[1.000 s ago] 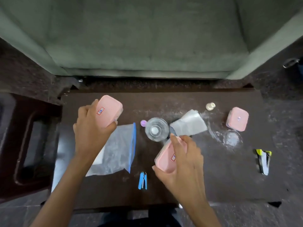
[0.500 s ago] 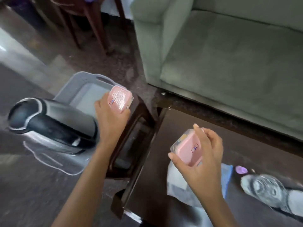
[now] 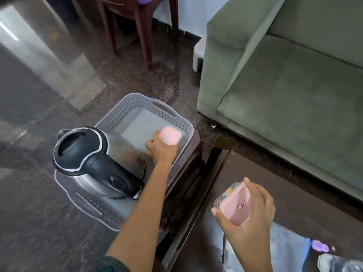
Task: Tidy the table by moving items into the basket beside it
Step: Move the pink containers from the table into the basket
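A grey perforated basket (image 3: pixel 141 104) stands on the floor left of the dark table (image 3: pixel 294 195). A steel kettle (image 3: pixel 94 160) with a black lid and handle lies in its near half. My left hand (image 3: pixel 160 150) reaches into the basket's far half, shut on a pink-lidded box (image 3: pixel 170 136) held low over the basket floor. My right hand (image 3: pixel 249 218) hovers over the table's left end, gripping a second pink-lidded box (image 3: pixel 236 206) tilted on its side. A clear zip bag (image 3: pixel 284 250) and a small purple cap (image 3: pixel 319 248) lie on the table below it.
A green sofa (image 3: pixel 294 85) fills the upper right behind the table. A wooden chair (image 3: pixel 141 30) stands at the far top. A dark wooden frame (image 3: pixel 188 173) sits between basket and table. A clear glass item (image 3: pixel 341 264) shows at the bottom right corner.
My view turned left from the table to the basket. My left hand carried its pink box from above the basket rim down inside the basket. My right hand keeps its box over the table.
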`<state>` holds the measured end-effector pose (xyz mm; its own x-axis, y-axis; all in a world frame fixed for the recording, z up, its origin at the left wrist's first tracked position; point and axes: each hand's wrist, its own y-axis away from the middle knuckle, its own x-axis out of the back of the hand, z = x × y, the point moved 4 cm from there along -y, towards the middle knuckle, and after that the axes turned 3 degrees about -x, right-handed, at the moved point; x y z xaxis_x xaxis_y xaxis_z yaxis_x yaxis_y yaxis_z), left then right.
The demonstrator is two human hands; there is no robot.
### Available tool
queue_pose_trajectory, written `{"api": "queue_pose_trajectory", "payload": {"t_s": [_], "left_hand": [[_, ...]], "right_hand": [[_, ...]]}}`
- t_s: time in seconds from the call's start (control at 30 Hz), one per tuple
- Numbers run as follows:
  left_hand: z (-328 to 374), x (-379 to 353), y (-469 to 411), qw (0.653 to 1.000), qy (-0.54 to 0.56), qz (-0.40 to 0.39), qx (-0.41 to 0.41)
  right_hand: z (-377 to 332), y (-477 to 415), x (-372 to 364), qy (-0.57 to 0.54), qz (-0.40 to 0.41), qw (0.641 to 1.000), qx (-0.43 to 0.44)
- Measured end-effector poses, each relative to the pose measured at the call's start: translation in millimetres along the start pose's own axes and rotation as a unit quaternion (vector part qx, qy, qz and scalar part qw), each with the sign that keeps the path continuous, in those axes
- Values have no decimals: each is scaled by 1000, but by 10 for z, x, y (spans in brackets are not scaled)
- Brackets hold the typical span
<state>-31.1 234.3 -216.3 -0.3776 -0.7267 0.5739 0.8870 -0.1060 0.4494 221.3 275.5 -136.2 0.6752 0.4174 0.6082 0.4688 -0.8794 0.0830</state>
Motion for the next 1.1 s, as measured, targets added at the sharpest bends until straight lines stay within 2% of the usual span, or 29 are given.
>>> {"api": "queue_pose_trajectory", "payload": {"t_s": [0.23, 0.37, 0.5, 0.6, 0.67, 0.73, 0.83, 0.9, 1.0, 1.07, 1.1], "left_hand": [[60, -114, 11, 998, 32, -58, -16], [20, -117, -50, 998, 2, -46, -49], [-26, -84, -85, 998, 24, -11, -57], [-71, -51, -103, 991, 104, 49, -73], [-134, -4, -103, 974, 197, 108, -36], [-207, -7, -83, 944, 295, 145, 39], [-299, -106, -83, 863, 467, 135, 137], [-342, -100, -90, 813, 532, 150, 181], [-351, -44, -87, 785, 551, 170, 226], [-313, -39, -41, 769, 573, 161, 234], [-294, -27, -11, 779, 564, 156, 224]], "right_hand": [[-26, -49, -124, 17, -12, 1000, -2], [-88, -121, -204, 21, -22, 1000, 5], [-273, -412, -305, 12, -14, 999, 34], [-561, -754, -434, 7, -2, 996, 83], [-786, -996, -597, 12, -4, 993, 115], [-1033, -1211, -849, 29, -16, 988, 150], [-1362, -1430, -1356, 88, -64, 974, 198], [-1464, -1487, -1736, 148, -109, 953, 242], [-1398, -1507, -2198, 202, -168, 929, 262], [-1285, -1527, -2376, 240, -176, 920, 256], [-1231, -1523, -2440, 266, -176, 912, 259]]}}
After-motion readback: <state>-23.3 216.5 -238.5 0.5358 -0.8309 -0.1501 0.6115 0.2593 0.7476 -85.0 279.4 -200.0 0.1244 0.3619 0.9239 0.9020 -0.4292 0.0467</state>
